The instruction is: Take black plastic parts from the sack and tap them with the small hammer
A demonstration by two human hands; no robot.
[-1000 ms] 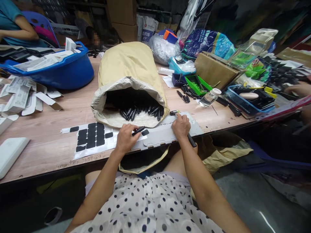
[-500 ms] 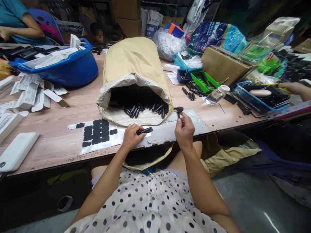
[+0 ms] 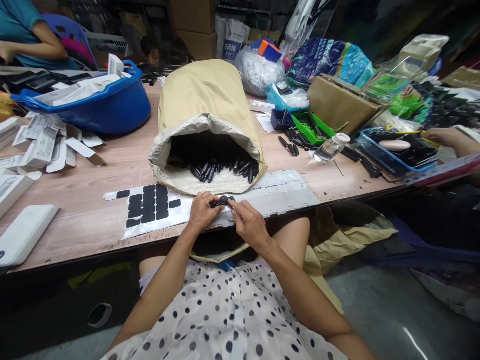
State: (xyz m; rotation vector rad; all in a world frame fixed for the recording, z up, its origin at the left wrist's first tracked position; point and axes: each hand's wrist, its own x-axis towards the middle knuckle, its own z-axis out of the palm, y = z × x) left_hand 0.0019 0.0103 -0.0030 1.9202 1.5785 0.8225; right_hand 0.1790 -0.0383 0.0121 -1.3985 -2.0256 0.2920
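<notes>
My left hand point(image 3: 203, 212) is closed on a slim black plastic piece, mostly hidden by the fingers, at the table's front edge. Against it my right hand point(image 3: 250, 223) pinches a small black part with a rounded head point(image 3: 224, 200), so the two pieces meet between my fingertips. Just behind both hands lies a tan woven sack point(image 3: 210, 90), its mouth facing me. Several slim black pieces point(image 3: 208, 171) rest inside that mouth. Left of my left hand is a white sheet of black rounded-square stickers point(image 3: 149, 204). A flat grey board point(image 3: 288, 192) lies under the hands and stretches right.
On the left stand a blue basin point(image 3: 108, 107) of white boxes, more loose boxes point(image 3: 45, 145) and a white power bank-like block point(image 3: 28, 232). A green tray point(image 3: 311, 127), a clear bottle point(image 3: 332, 148) and a blue basket point(image 3: 397, 165) sit right. Another person's hand point(image 3: 453, 140) reaches in there.
My right hand has moved left from beside the sack's right corner, bringing its small black part up to the piece in my left hand. The left hand stays nearly in place.
</notes>
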